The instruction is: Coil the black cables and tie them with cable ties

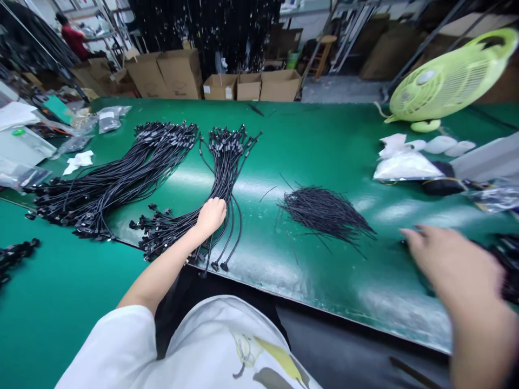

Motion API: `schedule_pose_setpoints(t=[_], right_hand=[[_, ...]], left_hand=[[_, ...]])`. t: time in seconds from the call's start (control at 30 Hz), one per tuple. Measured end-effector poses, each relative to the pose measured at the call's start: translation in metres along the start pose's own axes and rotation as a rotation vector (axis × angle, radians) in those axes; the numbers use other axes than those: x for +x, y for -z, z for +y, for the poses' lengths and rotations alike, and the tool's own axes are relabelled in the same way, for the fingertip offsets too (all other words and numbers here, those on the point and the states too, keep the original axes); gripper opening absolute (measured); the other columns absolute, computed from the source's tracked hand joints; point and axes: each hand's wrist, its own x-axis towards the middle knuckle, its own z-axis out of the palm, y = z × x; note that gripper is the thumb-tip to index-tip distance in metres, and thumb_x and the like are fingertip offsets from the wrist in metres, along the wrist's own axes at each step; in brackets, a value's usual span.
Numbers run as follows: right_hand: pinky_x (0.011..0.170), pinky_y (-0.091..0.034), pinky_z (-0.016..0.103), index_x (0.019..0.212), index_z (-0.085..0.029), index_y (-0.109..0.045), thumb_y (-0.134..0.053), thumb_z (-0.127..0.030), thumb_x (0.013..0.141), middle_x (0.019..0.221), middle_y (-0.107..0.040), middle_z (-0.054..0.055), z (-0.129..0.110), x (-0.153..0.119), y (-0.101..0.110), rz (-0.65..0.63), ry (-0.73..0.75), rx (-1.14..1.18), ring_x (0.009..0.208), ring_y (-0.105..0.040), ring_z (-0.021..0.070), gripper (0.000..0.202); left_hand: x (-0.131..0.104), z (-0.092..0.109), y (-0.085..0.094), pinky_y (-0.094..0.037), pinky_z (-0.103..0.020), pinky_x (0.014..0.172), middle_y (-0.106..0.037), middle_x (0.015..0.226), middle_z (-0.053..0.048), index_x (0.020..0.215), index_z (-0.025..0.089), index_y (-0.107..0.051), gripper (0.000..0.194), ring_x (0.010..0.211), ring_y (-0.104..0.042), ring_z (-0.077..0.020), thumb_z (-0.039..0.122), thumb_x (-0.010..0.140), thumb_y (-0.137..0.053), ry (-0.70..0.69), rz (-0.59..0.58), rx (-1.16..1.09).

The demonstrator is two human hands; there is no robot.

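My left hand (211, 215) is closed around part of a bundle of black cables (225, 173), with connectors at both ends, near the front edge of the green table. Farther left lies a larger bundle of black cables (133, 167). A loose pile of thin black strips (326, 213) sits between my two hands. On the right, my right hand (441, 254) is blurred above the table, beside dark cables (508, 259) at the right edge. What its fingers hold, if anything, cannot be made out.
A green fan (450, 81) stands at the back right, behind a white bag (407, 165). Cardboard boxes (180, 73) line the far edge. Plastic bags (109, 119) lie at the back left. A person in red (75, 40) is far off at the upper left.
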Motion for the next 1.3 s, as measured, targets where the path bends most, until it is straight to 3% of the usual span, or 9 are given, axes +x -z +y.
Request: schedule_pose_setpoints(t=[0.13,0.3,0.43,0.53,0.7,0.87,1.03,1.13,1.3], right_hand=[[0.072,-0.048,0.038,0.105,-0.021,-0.068,-0.044,-0.039,0.095,0.105,-0.069,0.011,-0.096,0.012,-0.037,-0.295,0.165,0.031,0.091,-0.065,0.0258,0.031],[0.082,-0.05,0.036,0.117,-0.018,-0.063,-0.046,-0.026,0.096,0.11,-0.066,0.01,-0.227,0.051,-0.079,-0.478,0.494,0.11,0.096,-0.064,0.0226,0.029],[0.091,-0.047,0.035,0.136,-0.022,-0.048,-0.059,-0.016,0.088,0.137,-0.049,0.014,-0.295,0.084,-0.118,-0.42,0.695,0.247,0.113,-0.056,0.0219,0.05],[0.085,-0.047,0.027,0.111,-0.019,-0.064,-0.06,-0.022,0.09,0.117,-0.061,0.009,-0.317,0.115,-0.145,-0.454,0.711,0.303,0.101,-0.06,0.0161,0.022],[0.082,-0.047,0.025,0.11,-0.016,-0.065,-0.047,-0.017,0.095,0.111,-0.064,0.009,-0.318,0.173,-0.139,-0.284,0.64,0.334,0.101,-0.061,0.0162,0.023],[0.064,-0.037,0.022,0.111,-0.016,-0.065,-0.052,-0.03,0.095,0.104,-0.066,0.009,-0.31,0.215,-0.094,-0.03,0.631,0.093,0.084,-0.062,0.0122,0.026],[0.069,-0.028,0.037,0.095,-0.005,-0.067,-0.015,-0.053,0.098,0.097,-0.064,0.019,-0.281,0.255,-0.047,0.141,0.508,-0.09,0.092,-0.058,0.0176,0.07],[0.066,-0.03,0.039,0.091,-0.009,-0.065,-0.013,-0.054,0.099,0.077,-0.064,0.018,-0.244,0.268,-0.018,0.186,0.326,-0.156,0.07,-0.057,0.02,0.069],[0.043,-0.023,0.03,0.072,-0.026,-0.051,-0.019,-0.06,0.092,0.044,-0.044,0.002,-0.189,0.221,-0.004,0.101,0.378,-0.197,0.033,-0.027,0.0133,0.051]], left_hand=[[0.004,-0.004,0.001,-0.043,-0.036,0.087,-0.056,0.104,-0.012,0.1,0.016,-0.054,0.011,0.099,-0.055,-0.0241,0.019,0.091,-0.05,0.028,0.062,-0.052],[0.001,-0.004,0.015,-0.042,-0.037,0.088,-0.057,0.091,-0.008,0.086,0.018,-0.053,0.005,0.096,-0.055,-0.0232,0.014,0.087,-0.05,0.04,0.034,-0.14],[-0.035,0.011,0.055,-0.045,-0.026,0.065,-0.051,0.072,0.002,0.094,0.019,-0.05,0.017,0.066,-0.052,-0.0138,0.025,0.096,-0.035,-0.005,-0.017,-0.319],[-0.081,0.008,0.1,-0.042,-0.023,0.063,-0.051,0.075,0.002,0.1,0.02,-0.054,0.021,0.066,-0.047,-0.0116,0.036,0.095,-0.042,-0.088,-0.212,-0.675],[-0.13,-0.06,0.152,-0.035,-0.023,0.053,-0.05,0.074,0.002,0.114,0.022,-0.058,0.036,0.058,-0.041,-0.0103,0.046,0.087,-0.054,0.222,-0.002,-0.892],[-0.141,-0.123,0.159,-0.04,-0.025,0.061,-0.052,0.067,0.003,0.098,0.021,-0.063,0.028,0.063,-0.048,-0.0132,0.044,0.082,-0.06,0.361,0.11,-0.725],[-0.122,-0.114,0.138,-0.044,-0.027,0.074,-0.062,0.08,0.0,0.095,0.021,-0.061,0.023,0.076,-0.057,-0.0153,0.041,0.087,-0.052,0.214,0.021,-0.666],[-0.103,-0.108,0.117,-0.043,-0.027,0.077,-0.064,0.081,0.0,0.08,0.02,-0.061,0.021,0.078,-0.056,-0.0158,0.038,0.086,-0.053,0.102,-0.071,-0.673],[-0.059,-0.088,0.107,-0.045,-0.03,0.083,-0.056,0.074,-0.001,0.082,0.02,-0.055,0.027,0.077,-0.055,-0.0154,0.043,0.09,-0.045,0.098,0.126,-0.851]])
